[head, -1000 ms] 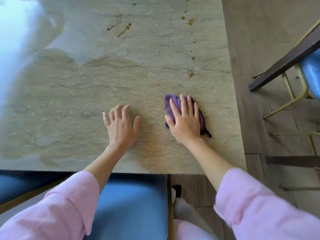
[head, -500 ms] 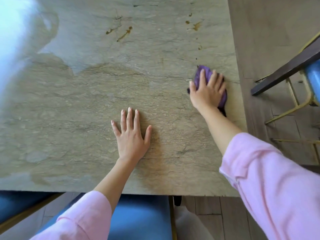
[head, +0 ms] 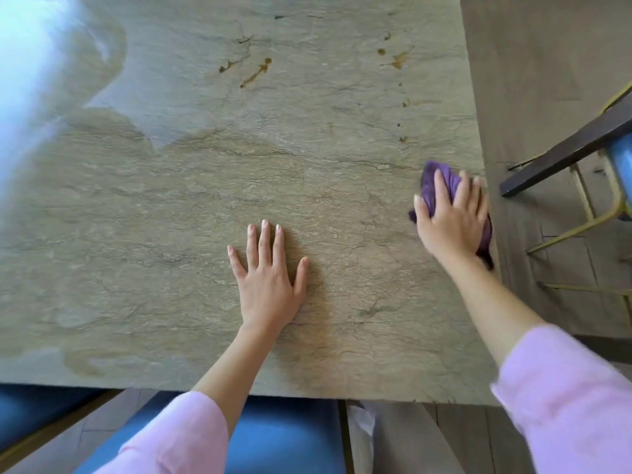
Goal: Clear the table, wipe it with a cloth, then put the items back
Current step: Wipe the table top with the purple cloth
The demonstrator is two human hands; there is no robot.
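Observation:
A stone-patterned table (head: 171, 234) fills most of the head view. A crumpled purple cloth (head: 436, 186) lies at the table's right edge, and my right hand (head: 451, 217) presses down on it with fingers spread over it. Part of the cloth hangs past the edge behind my wrist. My left hand (head: 268, 275) rests flat on the table near the middle, fingers apart, holding nothing. Brown stains (head: 256, 71) mark the far part of the table, with more brown spots (head: 396, 59) toward the far right.
A chair with a dark wooden back and blue seat (head: 581, 142) stands on the floor to the right of the table. Another blue seat (head: 284, 436) sits below the near edge. Bright glare (head: 27, 63) covers the far left.
My right hand has slid the purple cloth from the middle of the table out to its right edge. My left hand stays flat in about the same place.

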